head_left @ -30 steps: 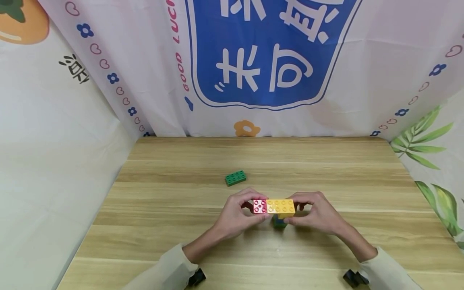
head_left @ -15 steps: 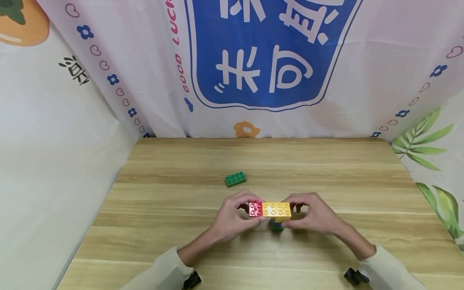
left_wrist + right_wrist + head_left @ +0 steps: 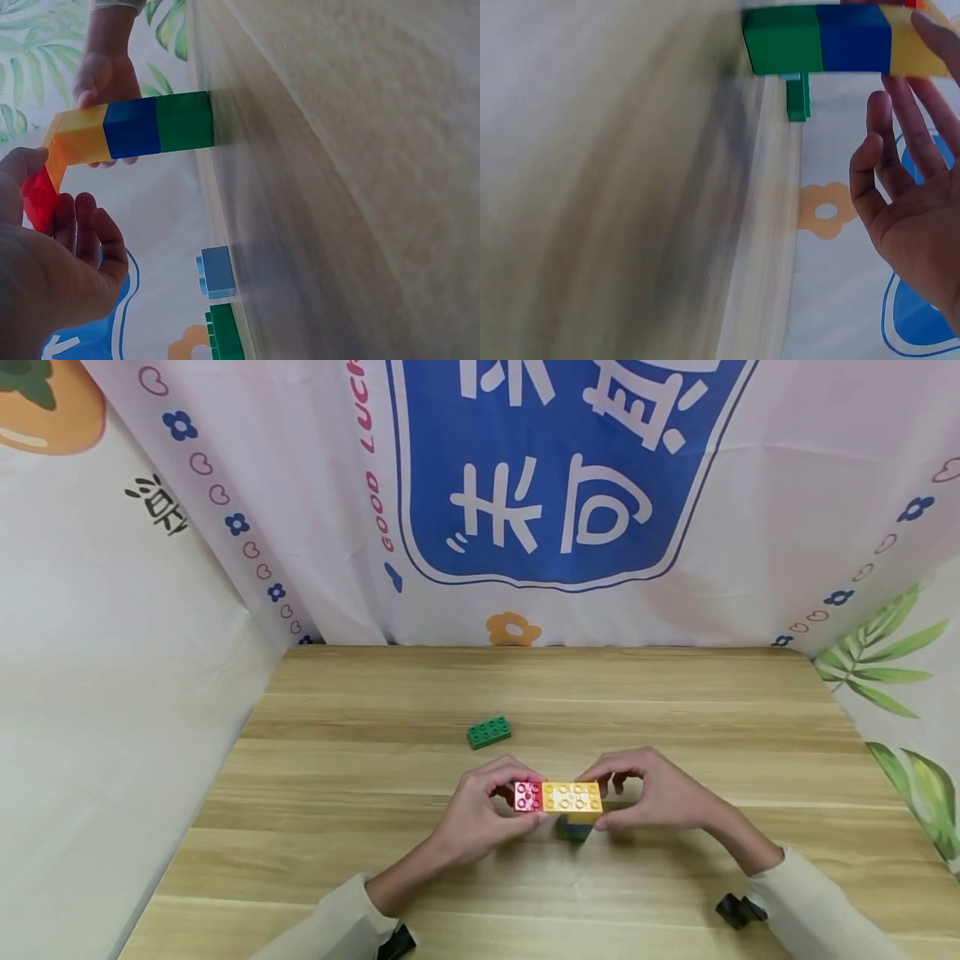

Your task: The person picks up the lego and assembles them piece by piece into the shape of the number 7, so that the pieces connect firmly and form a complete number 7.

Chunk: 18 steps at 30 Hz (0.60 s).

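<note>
A tower of toy building bricks stands upright on the table: a green brick [image 3: 185,121] at the bottom, a blue brick [image 3: 133,127] above it, then a yellow brick [image 3: 82,135]. Across the top lies a longer yellow-orange brick [image 3: 572,796], overhanging to the left, with a red brick [image 3: 528,796] end to end with it. My left hand [image 3: 480,810] pinches the red brick's end between thumb and fingers. At the tower's right side, my right hand [image 3: 660,789] holds the yellow upper part, thumb on the near side and fingers on the far side.
Farther back on the table [image 3: 360,777] lies a loose green brick [image 3: 489,732]. A light blue brick [image 3: 217,271] shows near it in the left wrist view; the head view does not show it. A printed cloth [image 3: 435,610] hangs behind the table.
The left hand and the top bricks have shifted slightly left and toward me. The right thumb has slid outward to the tower's right corner. The loose green brick stays in place.
</note>
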Each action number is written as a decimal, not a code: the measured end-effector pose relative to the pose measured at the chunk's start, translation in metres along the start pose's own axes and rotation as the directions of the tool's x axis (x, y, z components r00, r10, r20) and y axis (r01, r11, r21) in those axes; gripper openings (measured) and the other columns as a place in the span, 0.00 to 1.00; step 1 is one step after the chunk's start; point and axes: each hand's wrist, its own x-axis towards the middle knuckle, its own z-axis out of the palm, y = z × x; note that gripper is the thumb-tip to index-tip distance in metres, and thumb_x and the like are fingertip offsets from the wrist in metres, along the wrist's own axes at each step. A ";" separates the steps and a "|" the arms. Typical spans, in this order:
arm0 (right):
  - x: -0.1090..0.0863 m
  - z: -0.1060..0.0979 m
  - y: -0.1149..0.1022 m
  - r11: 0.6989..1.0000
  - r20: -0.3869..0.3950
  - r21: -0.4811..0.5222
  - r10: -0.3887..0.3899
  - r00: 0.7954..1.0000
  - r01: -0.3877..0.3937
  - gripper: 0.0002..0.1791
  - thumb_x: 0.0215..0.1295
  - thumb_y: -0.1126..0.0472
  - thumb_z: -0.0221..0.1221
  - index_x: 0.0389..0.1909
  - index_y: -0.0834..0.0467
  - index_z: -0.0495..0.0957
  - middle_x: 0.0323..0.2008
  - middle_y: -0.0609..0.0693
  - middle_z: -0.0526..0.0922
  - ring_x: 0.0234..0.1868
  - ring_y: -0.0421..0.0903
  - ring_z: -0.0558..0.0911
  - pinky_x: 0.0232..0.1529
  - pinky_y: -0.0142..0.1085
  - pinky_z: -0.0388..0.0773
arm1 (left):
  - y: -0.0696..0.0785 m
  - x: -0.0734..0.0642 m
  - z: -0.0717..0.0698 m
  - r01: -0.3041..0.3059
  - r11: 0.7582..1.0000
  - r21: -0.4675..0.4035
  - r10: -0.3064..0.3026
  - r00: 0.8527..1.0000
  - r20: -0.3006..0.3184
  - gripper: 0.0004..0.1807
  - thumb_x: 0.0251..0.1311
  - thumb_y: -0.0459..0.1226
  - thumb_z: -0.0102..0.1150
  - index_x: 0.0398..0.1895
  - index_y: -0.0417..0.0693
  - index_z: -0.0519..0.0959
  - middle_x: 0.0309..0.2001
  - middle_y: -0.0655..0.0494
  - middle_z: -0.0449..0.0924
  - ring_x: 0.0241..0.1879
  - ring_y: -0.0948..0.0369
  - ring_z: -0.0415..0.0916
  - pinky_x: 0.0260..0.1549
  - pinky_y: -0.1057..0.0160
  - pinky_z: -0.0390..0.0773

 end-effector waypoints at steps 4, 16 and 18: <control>0.005 -0.009 0.007 0.999 0.048 0.022 -0.041 0.998 0.040 0.26 0.58 0.57 0.81 0.58 0.48 0.88 0.49 0.42 0.90 0.38 0.45 0.83 0.39 0.36 0.82 | 0.001 0.000 0.000 0.012 1.000 0.011 -0.012 1.000 -0.001 0.20 0.56 0.34 0.81 0.52 0.49 0.89 0.48 0.57 0.88 0.41 0.66 0.81 0.43 0.63 0.88; 0.037 -0.024 0.023 0.997 0.021 -0.025 0.067 0.998 -0.066 0.26 0.62 0.56 0.78 0.61 0.56 0.86 0.54 0.56 0.90 0.50 0.58 0.86 0.48 0.43 0.85 | 0.000 -0.002 -0.001 0.006 1.000 0.027 -0.006 1.000 -0.007 0.19 0.55 0.34 0.81 0.51 0.49 0.89 0.47 0.57 0.88 0.41 0.66 0.80 0.42 0.60 0.89; 0.043 -0.025 0.026 0.996 0.023 -0.038 0.078 0.997 -0.077 0.27 0.62 0.54 0.78 0.61 0.55 0.86 0.54 0.55 0.90 0.52 0.58 0.86 0.50 0.44 0.85 | 0.000 -0.002 -0.001 0.006 1.000 0.025 -0.006 1.000 -0.003 0.20 0.55 0.34 0.81 0.52 0.49 0.89 0.47 0.58 0.87 0.41 0.66 0.80 0.42 0.60 0.89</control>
